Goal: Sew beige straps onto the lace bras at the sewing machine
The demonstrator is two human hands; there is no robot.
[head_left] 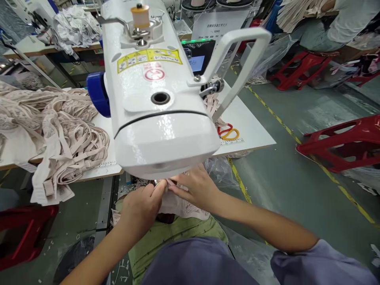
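The white sewing machine (154,91) fills the middle of the tabletop (255,134), its head jutting out over the front edge. A heap of beige straps (71,146) covers the left side of the tabletop and spills over its front edge. Below the machine head, just off the front edge, a pale lace piece (178,206) lies over the person's lap. The left hand (142,206) is curled tight, its fingertips pinched on the piece's upper edge. The right hand (196,188) meets it there, its fingers stretched almost straight over the lace and touching it; whether its thumb grips underneath cannot be told. Scissors (228,132) with red and orange handles lie near the tabletop's front right corner.
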